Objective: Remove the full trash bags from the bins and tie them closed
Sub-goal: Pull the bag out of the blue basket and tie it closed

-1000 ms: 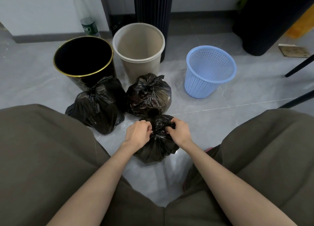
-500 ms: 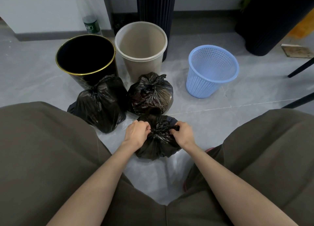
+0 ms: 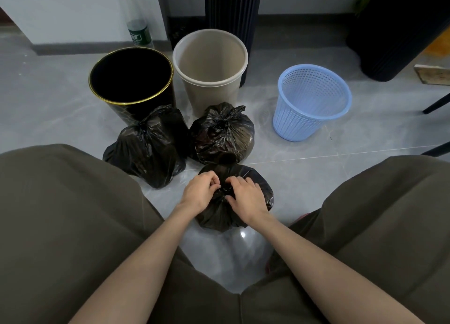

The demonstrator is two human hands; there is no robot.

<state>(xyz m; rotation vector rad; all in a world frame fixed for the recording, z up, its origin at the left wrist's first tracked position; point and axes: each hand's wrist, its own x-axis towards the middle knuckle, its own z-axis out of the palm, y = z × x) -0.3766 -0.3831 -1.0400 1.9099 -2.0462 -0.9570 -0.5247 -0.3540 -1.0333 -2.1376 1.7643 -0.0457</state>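
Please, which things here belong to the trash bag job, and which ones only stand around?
Part of the job:
- near bag, with the left hand and right hand at its neck
- left tied bag
- middle tied bag
- black bin
- beige bin
- blue basket

Just lying about:
- plastic bottle
- wooden board
- ribbed column

Three black trash bags: ten-o'clock bag, twelve-o'clock bag, centre bag. Three bins further out: black bin at eleven, beige bin at twelve, blue basket at two. One bottle. Two hands: left hand, right hand.
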